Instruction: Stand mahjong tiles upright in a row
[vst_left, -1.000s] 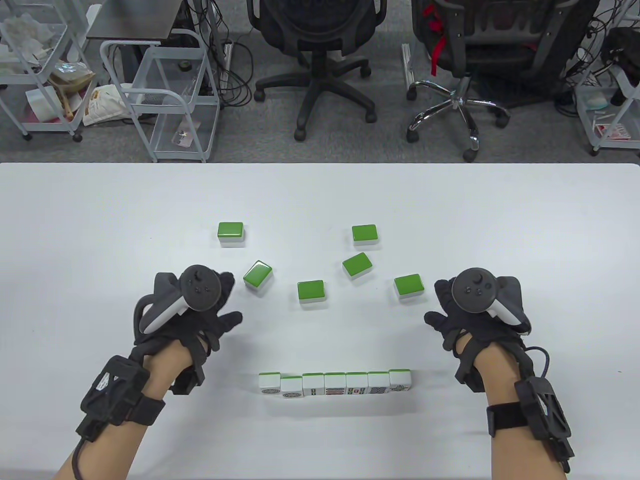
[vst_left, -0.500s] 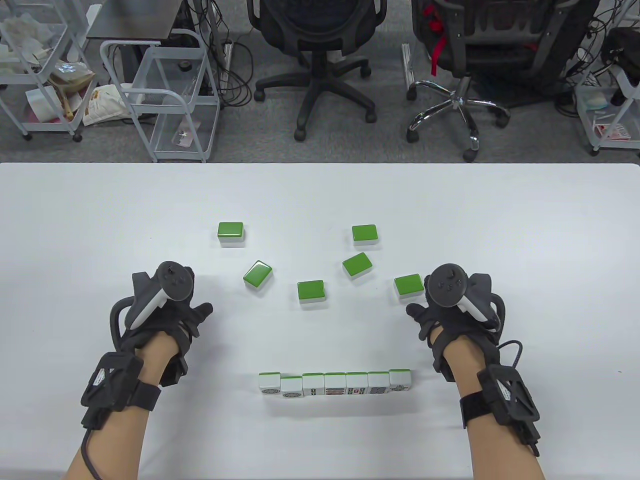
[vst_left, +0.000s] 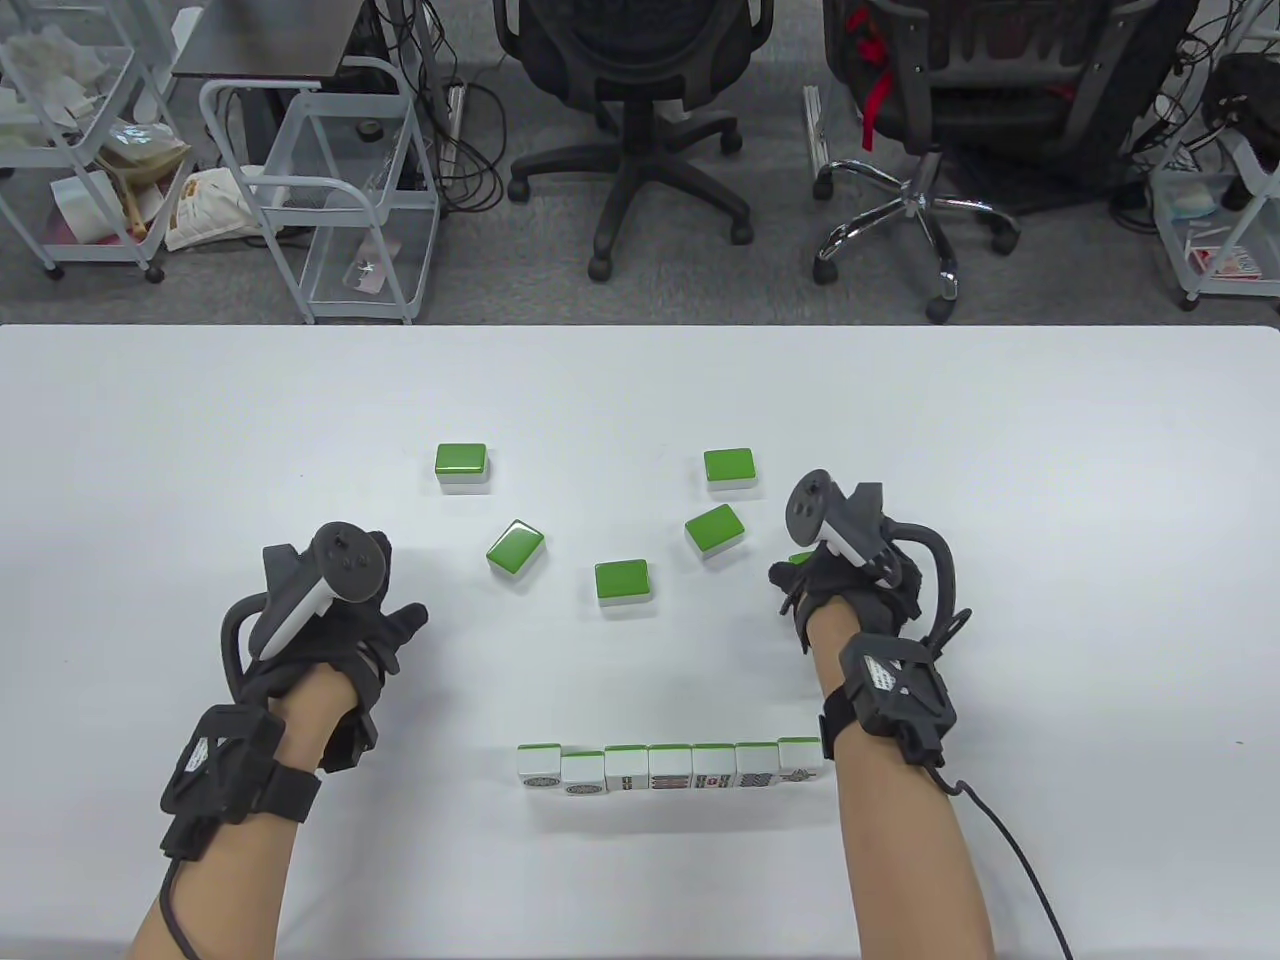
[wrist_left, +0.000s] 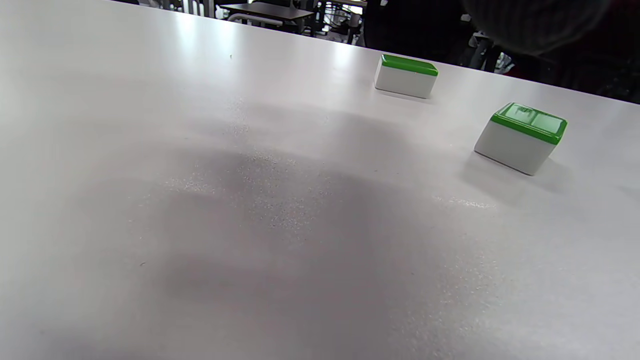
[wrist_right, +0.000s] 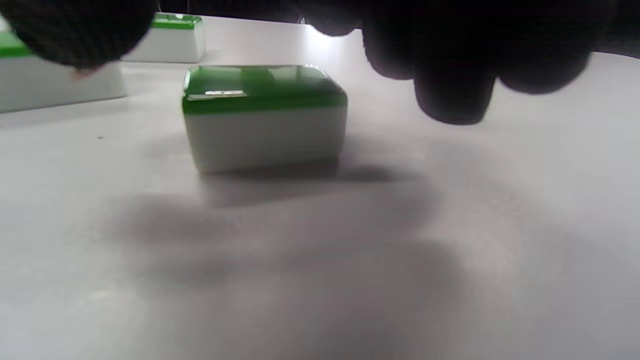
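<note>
Right grip (vst_left: 830, 590) hovering spread over a face-down mahjong tile (wrist_right: 264, 116) at centre right of the bench (vst_left: 1050, 450), fingertips (wrist_right: 452, 102) not touching it yet. Left grip (vst_left: 330, 625) loosely open at left, holding nothing. Probably small, hard, glossy, fairly dense and slick: best pinched across the white sides. Standing row (vst_left: 670, 768) at lower centre, easily toppled.

A row (vst_left: 670, 768) of seven upright tiles stands at 6 o'clock on the counter (vst_left: 1050, 430); loose tiles (vst_left: 621, 582) lie flat behind it, toward 12.
</note>
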